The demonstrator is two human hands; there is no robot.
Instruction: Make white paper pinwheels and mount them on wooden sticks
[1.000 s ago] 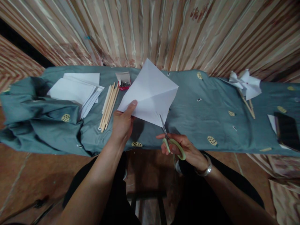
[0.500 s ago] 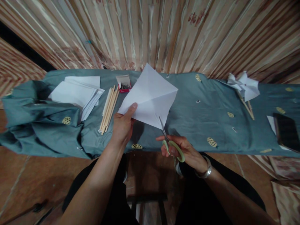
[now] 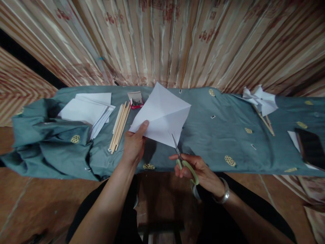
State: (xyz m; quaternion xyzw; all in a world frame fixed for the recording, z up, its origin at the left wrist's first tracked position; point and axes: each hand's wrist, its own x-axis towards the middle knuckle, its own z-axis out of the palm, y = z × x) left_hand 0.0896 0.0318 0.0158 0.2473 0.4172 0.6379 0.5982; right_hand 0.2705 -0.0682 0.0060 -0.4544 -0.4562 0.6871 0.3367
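Observation:
My left hand (image 3: pixel 134 142) pinches the left corner of a creased white sheet of paper (image 3: pixel 162 113), thumb on top. The sheet is raised over the cloth, one corner pointing toward me. Green-handled scissors (image 3: pixel 187 169) sit in my right hand (image 3: pixel 200 171), with fingers through the loops. Their blades lie at the paper's near corner, pointing away from me along its crease. Whether the blades are fully closed is hard to make out.
Left of the paper are several wooden sticks (image 3: pixel 119 128), a small red box of metal pins (image 3: pixel 136 101) and a stack of white paper (image 3: pixel 83 110). To the right lie paper pinwheels (image 3: pixel 265 100) on sticks and a dark phone (image 3: pixel 311 147). A grey-green cloth (image 3: pixel 210 142) covers the table.
The whole view has shifted, so everything appears slightly lower. Both hands keep their hold, and the scissors remain at the same corner of the paper.

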